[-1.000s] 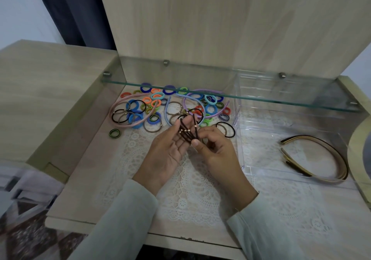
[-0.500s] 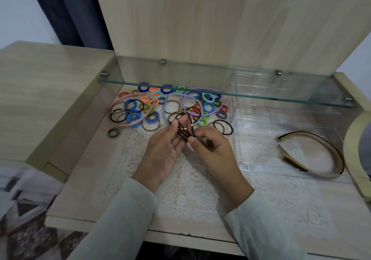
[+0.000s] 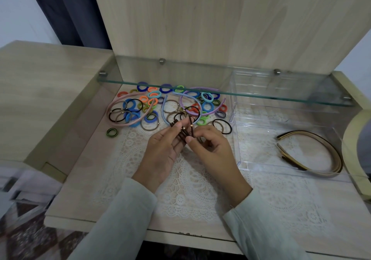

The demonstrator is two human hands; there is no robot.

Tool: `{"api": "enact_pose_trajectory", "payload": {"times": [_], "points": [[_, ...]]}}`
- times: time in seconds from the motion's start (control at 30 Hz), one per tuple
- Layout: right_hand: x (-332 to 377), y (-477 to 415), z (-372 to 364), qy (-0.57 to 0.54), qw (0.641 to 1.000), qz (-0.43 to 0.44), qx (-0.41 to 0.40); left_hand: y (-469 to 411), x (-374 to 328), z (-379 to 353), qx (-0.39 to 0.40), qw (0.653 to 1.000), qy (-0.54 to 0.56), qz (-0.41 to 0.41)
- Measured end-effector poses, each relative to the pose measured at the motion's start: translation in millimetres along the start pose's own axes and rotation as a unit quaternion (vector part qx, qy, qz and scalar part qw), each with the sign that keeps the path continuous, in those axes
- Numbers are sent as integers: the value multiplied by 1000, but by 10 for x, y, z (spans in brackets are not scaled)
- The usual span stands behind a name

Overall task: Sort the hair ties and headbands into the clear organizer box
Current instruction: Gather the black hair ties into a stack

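Over the lace-covered counter (image 3: 80, 179), our left hand (image 3: 160, 149) and right hand (image 3: 212, 149) each grip brown hair ties (image 3: 183, 133) by pinching: light, stretchy, best held mid-bundle.

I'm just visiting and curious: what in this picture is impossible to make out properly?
- Head view: how many brown hair ties there are. The left hand and right hand pinch them in a bunch, and fingers cover part of it.
- Head view: rear compartments of the clear organizer box, blurred behind the glass shelf.
- Head view: the pale curved object at the right, cut off by the frame edge.
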State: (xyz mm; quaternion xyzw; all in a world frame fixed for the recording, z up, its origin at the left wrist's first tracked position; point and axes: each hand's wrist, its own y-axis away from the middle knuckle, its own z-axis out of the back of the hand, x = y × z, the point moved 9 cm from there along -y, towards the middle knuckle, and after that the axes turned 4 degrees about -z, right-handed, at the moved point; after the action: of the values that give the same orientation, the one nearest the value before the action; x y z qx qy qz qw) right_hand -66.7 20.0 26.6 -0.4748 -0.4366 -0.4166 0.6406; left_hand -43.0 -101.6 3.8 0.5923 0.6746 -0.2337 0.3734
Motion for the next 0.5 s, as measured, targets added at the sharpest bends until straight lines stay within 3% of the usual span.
{"api": "enact_pose_trajectory", "payload": {"times": [0.5], "points": [[36,-14,60,27,999,20,-21,22,14,-32,5,1000,-13,15]]}}
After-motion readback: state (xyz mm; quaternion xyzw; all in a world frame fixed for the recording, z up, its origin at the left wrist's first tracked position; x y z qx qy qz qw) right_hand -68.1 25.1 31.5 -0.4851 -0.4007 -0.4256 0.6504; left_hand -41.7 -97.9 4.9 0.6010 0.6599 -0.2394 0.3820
